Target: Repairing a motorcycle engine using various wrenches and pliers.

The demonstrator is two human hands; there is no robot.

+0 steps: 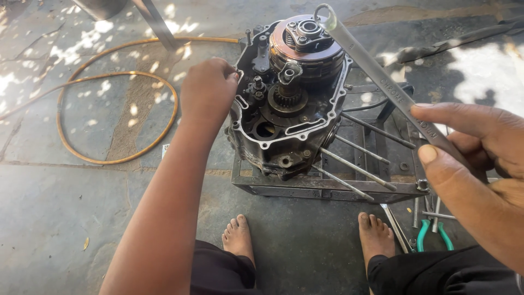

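An opened engine case with its side cover off sits on a metal frame stand on the stone floor, its clutch assembly and gears showing, long studs sticking out toward the right. The left hand is curled closed against the left edge of the case, fingers touching the rim; what they pinch, if anything, cannot be told. The right hand grips a long ring spanner between thumb and fingers, its ring end raised just over the clutch. A yellow hose loops on the floor at left; green-handled pliers lie beside the right bare foot
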